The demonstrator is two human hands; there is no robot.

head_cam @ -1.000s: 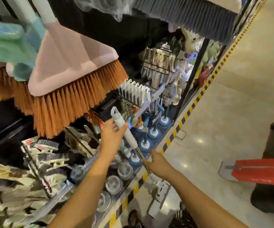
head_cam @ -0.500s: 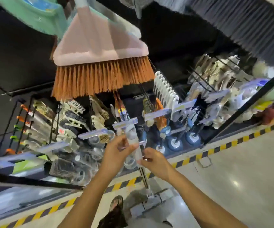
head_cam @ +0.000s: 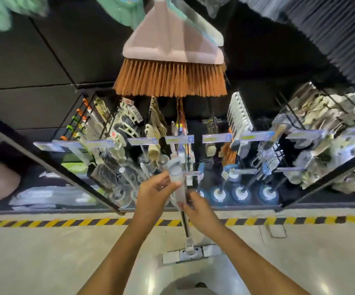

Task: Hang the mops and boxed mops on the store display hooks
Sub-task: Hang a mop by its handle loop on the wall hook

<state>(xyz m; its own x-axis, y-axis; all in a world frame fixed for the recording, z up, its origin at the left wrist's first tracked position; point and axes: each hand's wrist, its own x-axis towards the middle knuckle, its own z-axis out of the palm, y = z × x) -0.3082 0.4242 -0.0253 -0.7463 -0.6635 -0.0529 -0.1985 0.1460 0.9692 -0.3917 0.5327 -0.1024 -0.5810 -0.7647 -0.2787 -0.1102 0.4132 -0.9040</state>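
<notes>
I hold a flat mop upright in front of the display rack. Its pale grey handle grip point(head_cam: 176, 173) has a hanging loop at the top, level with a display hook's price tag point(head_cam: 191, 173). My left hand point(head_cam: 154, 193) grips the handle just under the loop. My right hand point(head_cam: 195, 207) holds the grip's lower end, where the dark pole begins. The pole runs down to the flat mop head point(head_cam: 190, 253), which lies on the floor between my forearms.
A pink broom with orange bristles point(head_cam: 170, 79) hangs overhead, and a dark-bristled broom point(head_cam: 329, 28) at top right. Display hooks hold brushes point(head_cam: 127, 124), blue plungers point(head_cam: 241, 193) and cloth goods point(head_cam: 325, 116). Yellow-black tape point(head_cam: 65, 222) marks the shelf's floor edge.
The view swung to face the rack squarely. The mop handle went from tilted to upright, and my right hand slid up to sit just below my left.
</notes>
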